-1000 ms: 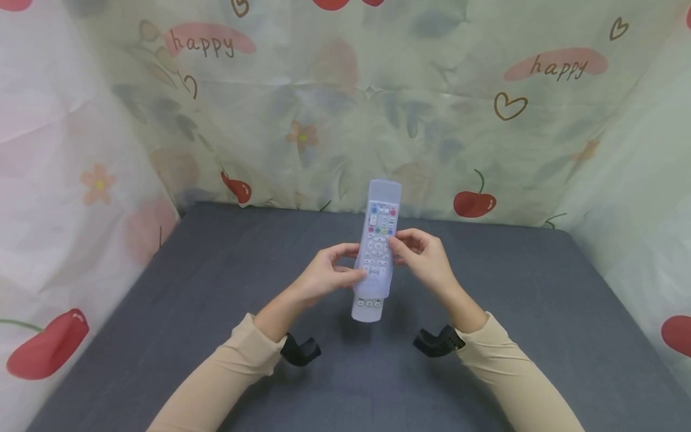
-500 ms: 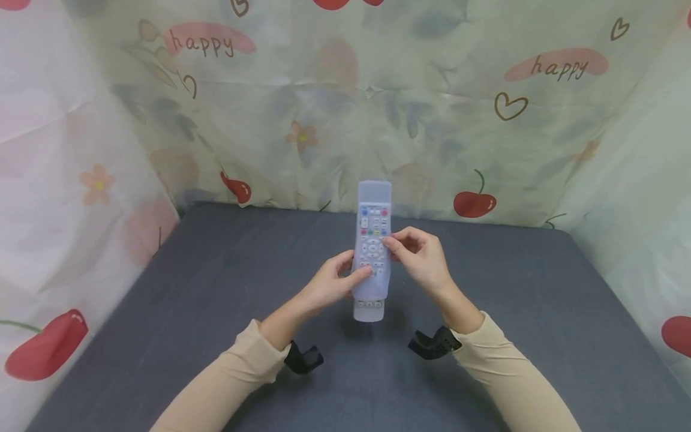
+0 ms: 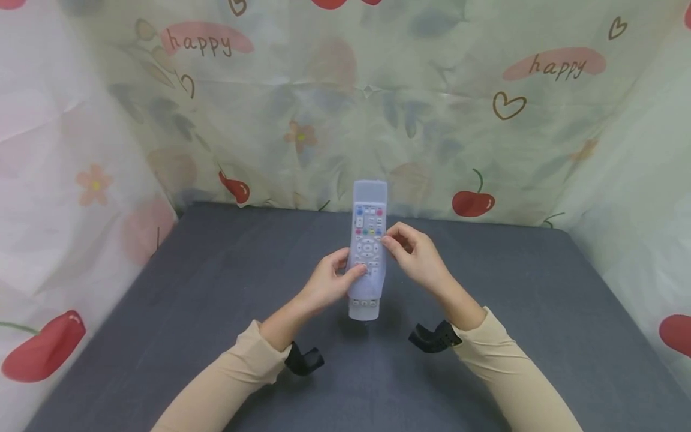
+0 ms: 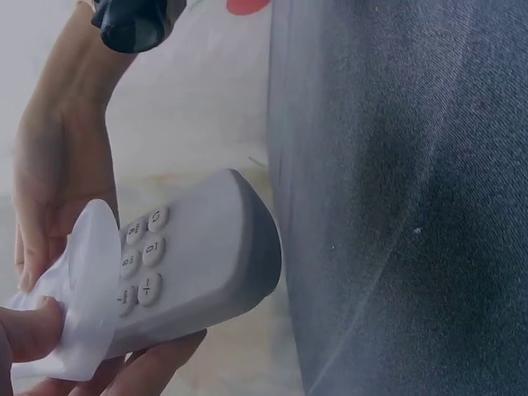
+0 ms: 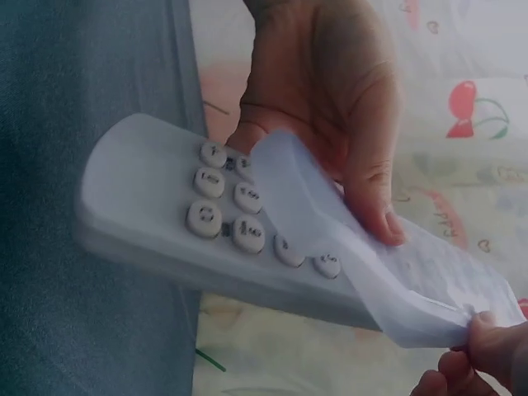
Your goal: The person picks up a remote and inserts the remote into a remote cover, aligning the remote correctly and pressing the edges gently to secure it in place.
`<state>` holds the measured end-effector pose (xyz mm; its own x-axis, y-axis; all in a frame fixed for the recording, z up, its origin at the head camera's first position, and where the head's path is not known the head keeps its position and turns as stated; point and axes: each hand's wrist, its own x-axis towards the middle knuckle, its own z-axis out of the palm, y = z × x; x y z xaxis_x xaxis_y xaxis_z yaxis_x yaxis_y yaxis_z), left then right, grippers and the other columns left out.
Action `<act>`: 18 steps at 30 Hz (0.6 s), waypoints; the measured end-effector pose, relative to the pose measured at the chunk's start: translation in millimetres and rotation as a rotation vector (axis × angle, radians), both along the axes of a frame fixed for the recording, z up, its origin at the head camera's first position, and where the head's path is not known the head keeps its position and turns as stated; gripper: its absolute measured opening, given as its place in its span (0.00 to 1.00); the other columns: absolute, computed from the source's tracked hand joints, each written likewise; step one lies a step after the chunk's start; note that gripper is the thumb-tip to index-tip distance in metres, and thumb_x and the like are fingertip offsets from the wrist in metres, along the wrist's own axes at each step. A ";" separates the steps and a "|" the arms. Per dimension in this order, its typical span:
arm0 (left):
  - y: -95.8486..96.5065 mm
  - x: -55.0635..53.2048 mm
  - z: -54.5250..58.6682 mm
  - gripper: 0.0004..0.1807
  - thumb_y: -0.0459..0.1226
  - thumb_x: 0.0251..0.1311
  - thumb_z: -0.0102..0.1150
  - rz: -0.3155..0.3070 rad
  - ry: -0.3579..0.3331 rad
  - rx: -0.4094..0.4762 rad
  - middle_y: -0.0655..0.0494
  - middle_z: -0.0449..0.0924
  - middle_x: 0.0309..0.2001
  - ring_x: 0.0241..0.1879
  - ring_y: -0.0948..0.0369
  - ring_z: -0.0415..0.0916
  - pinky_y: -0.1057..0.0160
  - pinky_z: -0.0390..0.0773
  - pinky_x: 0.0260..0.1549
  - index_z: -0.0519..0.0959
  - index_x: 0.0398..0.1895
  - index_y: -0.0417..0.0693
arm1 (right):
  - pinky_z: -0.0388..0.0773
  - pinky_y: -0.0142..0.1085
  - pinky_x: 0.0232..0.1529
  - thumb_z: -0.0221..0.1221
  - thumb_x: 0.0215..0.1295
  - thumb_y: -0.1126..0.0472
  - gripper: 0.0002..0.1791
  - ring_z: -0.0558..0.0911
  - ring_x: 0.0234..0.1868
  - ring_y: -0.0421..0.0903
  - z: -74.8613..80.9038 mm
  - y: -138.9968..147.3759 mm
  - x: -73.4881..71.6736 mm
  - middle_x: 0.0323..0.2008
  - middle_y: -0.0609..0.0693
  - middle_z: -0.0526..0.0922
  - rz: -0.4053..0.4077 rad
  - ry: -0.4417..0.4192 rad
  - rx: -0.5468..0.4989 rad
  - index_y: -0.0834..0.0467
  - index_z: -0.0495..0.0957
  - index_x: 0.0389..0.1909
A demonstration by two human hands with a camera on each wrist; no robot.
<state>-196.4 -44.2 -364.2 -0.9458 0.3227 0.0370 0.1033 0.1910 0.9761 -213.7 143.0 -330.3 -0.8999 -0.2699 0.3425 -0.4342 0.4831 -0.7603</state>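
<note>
A white remote control (image 3: 364,312) is held upright over the table, partly inside a translucent soft cover (image 3: 367,287). Its lower end sticks out below the cover's loose edge, showing number buttons in both wrist views. My left hand (image 3: 327,282) grips remote and cover from the left, thumb pressed on the front and fingers behind. On the other side, my right hand (image 3: 420,259) pinches the cover's side edge between thumb and index finger. In the right wrist view the cover (image 5: 305,206) is pulled away from the remote (image 5: 136,186) there, bent and lifted.
A dark grey table (image 3: 243,252) lies beneath both hands. Printed curtains (image 3: 324,108) with cherries and "happy" lettering stand behind it and at both sides. A black wrist mount (image 3: 304,360) sits at the left cuff, another black mount (image 3: 434,337) at the right.
The remote has shifted slightly left and straightened from its tilt. My left thumb has slid further onto its front. My right hand keeps its pinch, with the cover's edge drawn out to the right.
</note>
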 end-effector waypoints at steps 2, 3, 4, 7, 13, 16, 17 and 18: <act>0.9 0.9 0.1 0.19 0.35 0.65 0.53 0.015 0.000 0.018 0.38 0.79 0.50 0.42 0.52 0.80 0.60 0.82 0.28 0.70 0.58 0.41 | 0.65 0.30 0.21 0.53 0.67 0.63 0.06 0.68 0.20 0.39 -0.6 0.8 0.6 0.22 0.52 0.71 0.008 0.014 0.020 0.62 0.74 0.34; 1.4 1.6 0.4 0.19 0.34 0.65 0.53 0.022 -0.003 0.031 0.37 0.79 0.50 0.42 0.51 0.80 0.59 0.82 0.30 0.70 0.58 0.41 | 0.65 0.30 0.21 0.53 0.67 0.63 0.06 0.67 0.20 0.38 -1.2 1.0 1.0 0.21 0.52 0.71 0.010 0.020 0.026 0.62 0.74 0.34; 2.0 2.4 0.8 0.19 0.34 0.65 0.53 0.030 -0.008 0.043 0.37 0.79 0.50 0.43 0.51 0.80 0.57 0.82 0.32 0.70 0.59 0.40 | 0.64 0.30 0.21 0.53 0.67 0.63 0.06 0.66 0.19 0.38 -2.1 1.2 1.3 0.21 0.52 0.70 0.012 0.023 0.026 0.62 0.74 0.34; 3.7 4.5 1.7 0.19 0.33 0.65 0.52 0.061 -0.021 0.074 0.37 0.79 0.49 0.42 0.51 0.81 0.55 0.82 0.37 0.69 0.58 0.39 | 0.65 0.30 0.21 0.53 0.68 0.63 0.06 0.66 0.19 0.38 -5.3 0.8 2.5 0.21 0.52 0.70 0.016 0.028 0.008 0.63 0.74 0.34; 6.5 7.6 5.8 0.17 0.33 0.65 0.51 0.094 -0.017 0.118 0.37 0.80 0.48 0.42 0.50 0.81 0.54 0.82 0.37 0.70 0.57 0.40 | 0.65 0.30 0.22 0.53 0.67 0.61 0.07 0.66 0.20 0.39 -4.5 -2.8 5.5 0.23 0.54 0.72 -0.010 0.092 0.006 0.62 0.74 0.34; 7.6 6.6 5.6 0.17 0.32 0.65 0.51 0.112 0.001 0.135 0.36 0.80 0.48 0.41 0.50 0.81 0.54 0.82 0.37 0.70 0.56 0.39 | 0.64 0.30 0.23 0.54 0.67 0.61 0.07 0.66 0.21 0.41 -2.7 -3.9 4.2 0.23 0.53 0.72 -0.015 0.109 0.026 0.61 0.75 0.34; 7.8 6.3 5.6 0.16 0.32 0.65 0.51 0.120 0.004 0.139 0.36 0.80 0.47 0.41 0.50 0.81 0.54 0.82 0.37 0.71 0.56 0.38 | 0.64 0.30 0.23 0.54 0.67 0.61 0.07 0.66 0.21 0.41 -2.2 -4.2 3.8 0.23 0.53 0.72 -0.013 0.113 0.034 0.61 0.75 0.34; 8.1 6.3 5.7 0.16 0.32 0.65 0.51 0.130 0.005 0.140 0.36 0.80 0.47 0.40 0.51 0.81 0.54 0.82 0.36 0.71 0.55 0.38 | 0.64 0.30 0.24 0.54 0.67 0.61 0.07 0.66 0.21 0.41 -1.7 -4.5 3.6 0.23 0.53 0.72 -0.010 0.115 0.040 0.61 0.75 0.33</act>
<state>-190.1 -36.2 -358.6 -0.9788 0.1893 0.0779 0.0918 0.0659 0.9936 -210.1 138.5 -332.0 -0.8580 -0.2767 0.4328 -0.5126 0.5171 -0.6855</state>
